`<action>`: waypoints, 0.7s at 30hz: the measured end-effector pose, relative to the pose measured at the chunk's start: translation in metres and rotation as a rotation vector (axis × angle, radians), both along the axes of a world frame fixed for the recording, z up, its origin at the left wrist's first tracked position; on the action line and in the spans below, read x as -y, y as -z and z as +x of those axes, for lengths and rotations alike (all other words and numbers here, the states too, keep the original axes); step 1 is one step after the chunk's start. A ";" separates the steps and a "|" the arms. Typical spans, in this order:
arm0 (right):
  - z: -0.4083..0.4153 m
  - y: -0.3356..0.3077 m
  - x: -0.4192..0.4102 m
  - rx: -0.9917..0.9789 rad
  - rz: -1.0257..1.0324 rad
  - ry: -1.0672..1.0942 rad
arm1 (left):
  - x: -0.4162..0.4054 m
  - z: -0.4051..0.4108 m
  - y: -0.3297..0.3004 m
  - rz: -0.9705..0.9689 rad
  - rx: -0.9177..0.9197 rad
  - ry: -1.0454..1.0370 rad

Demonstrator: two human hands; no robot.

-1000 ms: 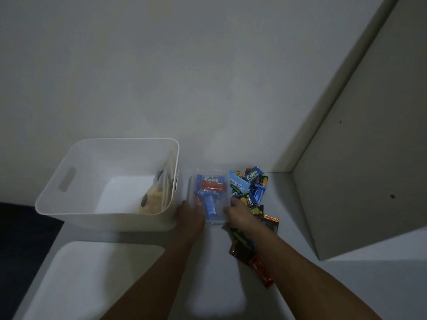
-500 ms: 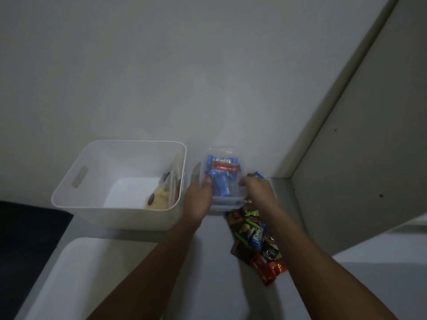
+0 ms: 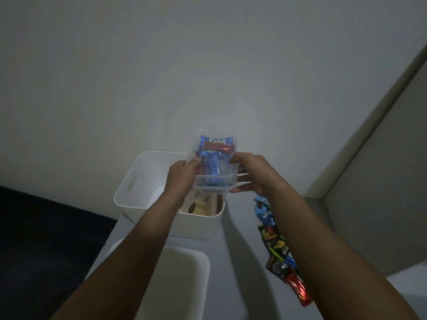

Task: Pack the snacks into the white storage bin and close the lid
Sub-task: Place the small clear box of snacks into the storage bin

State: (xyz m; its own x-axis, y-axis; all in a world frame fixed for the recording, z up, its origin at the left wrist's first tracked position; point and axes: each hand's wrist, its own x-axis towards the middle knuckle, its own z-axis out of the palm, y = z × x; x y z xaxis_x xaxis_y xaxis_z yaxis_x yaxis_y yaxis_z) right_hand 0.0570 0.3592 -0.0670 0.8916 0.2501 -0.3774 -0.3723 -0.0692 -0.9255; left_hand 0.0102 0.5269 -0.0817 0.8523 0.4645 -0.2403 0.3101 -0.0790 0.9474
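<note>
Lifted by both hands, one clear container (image 3: 213,167) now tops one bin (image 3: 129,199).

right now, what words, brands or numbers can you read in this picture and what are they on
"Kalpa", partly legible: on the blue snack wrapper at the top of the clear plastic box.
White lettering on the loose blue packet on the table: too blurred to read.
Print on the green-and-black packet: too blurred to read.
No other text is visible.

Both forearms reached forward, raised; left hand (image 3: 182,179) and right hand (image 3: 251,174) gripped opposite sides of a clear plastic snack-filled container (image 3: 213,165), fingers curled.
</note>
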 end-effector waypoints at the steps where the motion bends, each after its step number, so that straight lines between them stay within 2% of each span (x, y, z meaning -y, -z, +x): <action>1: 0.000 0.002 -0.015 -0.014 0.003 -0.021 | -0.015 -0.001 0.000 0.003 -0.021 -0.012; 5: 0.002 0.019 -0.075 -0.092 -0.019 -0.081 | -0.071 -0.003 0.009 0.019 -0.092 -0.026; 10: 0.006 0.058 -0.128 -0.250 -0.035 -0.133 | -0.119 0.007 0.040 0.083 -0.312 0.015; 15: 0.009 0.095 -0.152 -0.349 -0.110 -0.166 | -0.141 0.014 0.064 0.122 -0.556 0.126; 19: 0.011 0.112 -0.151 -0.383 -0.184 -0.163 | -0.136 0.019 0.063 0.116 -0.632 0.278; 21: 0.005 0.108 -0.148 -0.384 -0.219 -0.138 | -0.131 0.018 0.062 0.198 -0.694 0.392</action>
